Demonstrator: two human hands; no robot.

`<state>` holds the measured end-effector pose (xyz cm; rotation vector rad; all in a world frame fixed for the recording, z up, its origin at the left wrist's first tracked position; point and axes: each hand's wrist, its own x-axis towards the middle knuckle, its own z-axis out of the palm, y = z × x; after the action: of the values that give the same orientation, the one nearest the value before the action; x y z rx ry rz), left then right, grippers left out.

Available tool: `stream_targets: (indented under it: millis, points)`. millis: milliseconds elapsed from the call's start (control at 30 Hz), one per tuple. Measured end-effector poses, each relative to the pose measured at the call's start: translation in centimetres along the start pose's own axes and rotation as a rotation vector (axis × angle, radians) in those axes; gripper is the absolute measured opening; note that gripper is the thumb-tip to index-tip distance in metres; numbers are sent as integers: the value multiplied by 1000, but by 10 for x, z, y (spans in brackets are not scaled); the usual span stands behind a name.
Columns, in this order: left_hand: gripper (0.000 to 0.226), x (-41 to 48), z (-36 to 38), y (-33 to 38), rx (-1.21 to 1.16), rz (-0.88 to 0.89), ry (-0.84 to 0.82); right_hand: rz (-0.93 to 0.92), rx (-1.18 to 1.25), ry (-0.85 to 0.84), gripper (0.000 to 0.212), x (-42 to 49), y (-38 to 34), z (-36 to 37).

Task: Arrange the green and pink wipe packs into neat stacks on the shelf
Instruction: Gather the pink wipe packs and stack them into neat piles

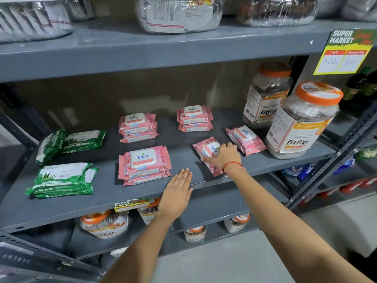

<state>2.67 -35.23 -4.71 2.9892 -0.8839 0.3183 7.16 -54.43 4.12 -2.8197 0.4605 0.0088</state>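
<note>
**Two loose pink packs left to be stacked**

Head view: three pink Kara stacks are seen on the grey shelf (102, 193): a front stack (144, 166), a rear-left stack (138, 127) and a rear-right stack (194, 118). Green aloe packs lie at the left, a flat front pile (63, 179) and an untidy rear pair (70, 142), one pack tilted on edge. The right hand (224, 157) is laid over a skewed loose pink pack (207, 152), fingers curled round its near edge, apparently gripping it. A second loose pink pack (245, 139) lies just beside the Fitfizz jar (302, 121). The left hand (177, 194) is spread flat, fingers open, on the shelf edge, holding nothing.

The step is judged to be the pick-up of the skewed pack. It would best be pinched by its long sides, squared to the shelf front, and lowered lid-up onto the shorter rear-right stack, edges aligned. The soft wrapper may slide, so gentle pressing should be applied.
</note>
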Motion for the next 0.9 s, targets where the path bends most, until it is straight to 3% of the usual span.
stream_targets:
  millis: [333, 467, 567, 667, 900]
  points:
    - [59, 0, 4, -1, -62, -11, -14, -110, -184, -162, 77, 18, -9, -15]
    - [62, -1, 5, -1, -69, -21, -30, -294, -311, -274, 73, 26, -11, -25]
    - [61, -1, 3, 0, -49, -14, -24, -410, -383, -380, 86, 28, -15, -30]
    - [63, -2, 0, 1, -29, -8, -16, -444, -351, -380, 101, 27, -10, -28]
    - [72, -3, 1, 2, 9, -12, -50, -491, -302, -325, 91, 29, -4, -19]
